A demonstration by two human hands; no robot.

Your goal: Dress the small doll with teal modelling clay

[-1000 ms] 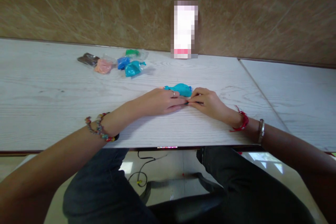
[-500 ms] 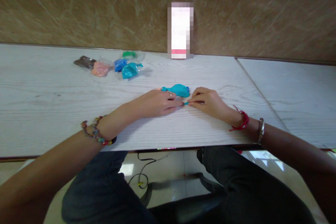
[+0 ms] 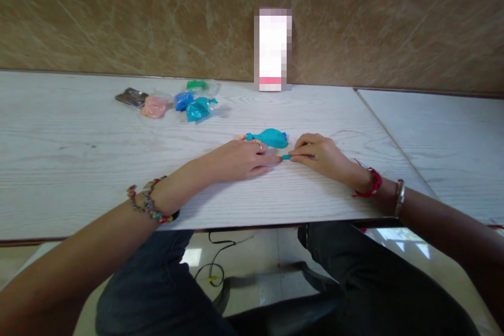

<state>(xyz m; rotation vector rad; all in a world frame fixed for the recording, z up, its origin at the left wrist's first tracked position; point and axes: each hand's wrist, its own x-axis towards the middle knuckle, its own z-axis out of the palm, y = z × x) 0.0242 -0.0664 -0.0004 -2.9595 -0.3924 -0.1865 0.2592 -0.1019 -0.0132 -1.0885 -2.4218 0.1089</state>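
A small strip of turquoise clay (image 3: 286,157) lies low over the white tabletop between my two hands. My right hand (image 3: 317,153) pinches its right end between thumb and fingers. My left hand (image 3: 240,160) is palm down with its fingers stretched out, and the index fingertip touches the strip's left end. Just beyond my fingers lies a turquoise clay figure (image 3: 271,138), wide towards the right and narrow at the left. It has a peach bit at its left end and a blue bit at its right; my left hand partly covers its near side.
Clear bags of modelling clay sit at the back left: dark brown (image 3: 132,97), pink (image 3: 155,107), blue (image 3: 183,101), green (image 3: 196,85) and turquoise (image 3: 199,109). A phone-like upright object (image 3: 272,50), blurred out, leans on the brown marbled wall (image 3: 118,21). A seam (image 3: 389,134) crosses the table at right.
The whole view has shifted slightly. More of the turquoise strip shows between my left fingertip and my right fingers, which are a little farther apart. The clay figure stays in place.
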